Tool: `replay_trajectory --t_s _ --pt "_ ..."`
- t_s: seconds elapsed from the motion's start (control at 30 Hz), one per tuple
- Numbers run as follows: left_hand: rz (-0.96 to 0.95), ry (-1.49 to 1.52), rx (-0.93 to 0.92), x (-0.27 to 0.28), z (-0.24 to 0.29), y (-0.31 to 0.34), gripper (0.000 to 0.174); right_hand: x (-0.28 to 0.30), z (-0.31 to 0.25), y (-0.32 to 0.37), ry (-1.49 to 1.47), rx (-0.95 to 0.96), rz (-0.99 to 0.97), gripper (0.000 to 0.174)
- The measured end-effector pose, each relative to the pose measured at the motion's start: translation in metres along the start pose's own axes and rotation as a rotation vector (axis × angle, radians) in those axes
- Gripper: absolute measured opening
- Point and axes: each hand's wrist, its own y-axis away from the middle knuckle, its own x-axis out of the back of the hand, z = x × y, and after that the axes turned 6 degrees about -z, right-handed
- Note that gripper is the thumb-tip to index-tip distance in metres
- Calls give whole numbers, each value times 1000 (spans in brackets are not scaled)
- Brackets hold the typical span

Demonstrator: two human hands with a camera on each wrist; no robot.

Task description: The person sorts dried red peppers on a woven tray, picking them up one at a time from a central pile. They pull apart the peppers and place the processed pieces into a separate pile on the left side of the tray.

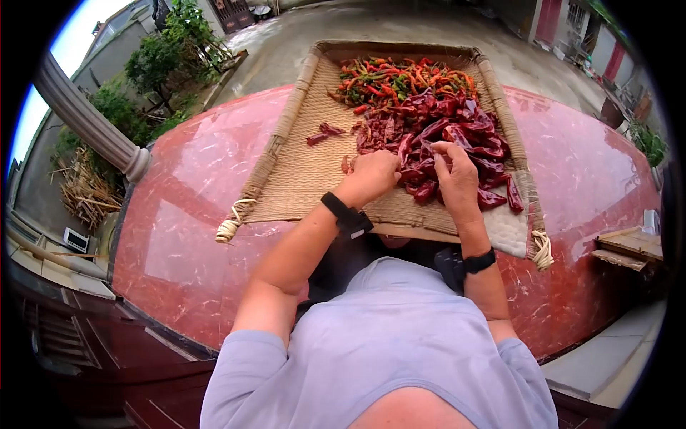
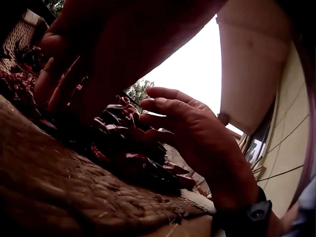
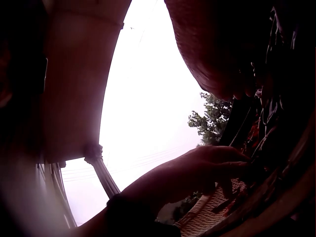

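Note:
Dark red dried chili peppers (image 1: 468, 136) lie heaped in a woven tray (image 1: 289, 164). At the near left edge of the heap is my left hand (image 1: 371, 176), its fingers pointing down among the peppers. Its fingertips are hidden in shadow, so I cannot tell whether they pinch a pepper. My right hand (image 1: 457, 175) hovers over the near side of the heap, palm facing the left hand. In the left wrist view the right hand (image 2: 190, 123) has loosely bent fingers, with thumb and forefinger close together and no pepper showing between them.
Thinner red, orange and green chilies (image 1: 407, 79) are piled at the tray's far end. A few loose peppers (image 1: 325, 134) lie on its left side. Beneath the tray spreads a red marbled tabletop (image 1: 207, 150). A stone column (image 1: 93, 114) stands to the left.

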Motion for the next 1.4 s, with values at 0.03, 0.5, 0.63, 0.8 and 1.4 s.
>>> replay_trajectory --t_s 0.03,0.5,0.63,0.8,1.4 --pt "30 17 5 1 0 2 22 3 1 2 -4 -8 -2 19" --pt "478 -75 534 27 -70 56 19 13 1 15 359 68 -598 34" --pt "445 157 450 26 -58 64 23 9 4 14 437 101 -589 33" --pt "198 564 23 11 -18 58 32 9 -11 10 115 103 -327 32" --pt "487 99 493 5 -55 62 38 35 10 -2 121 -160 -11 25"
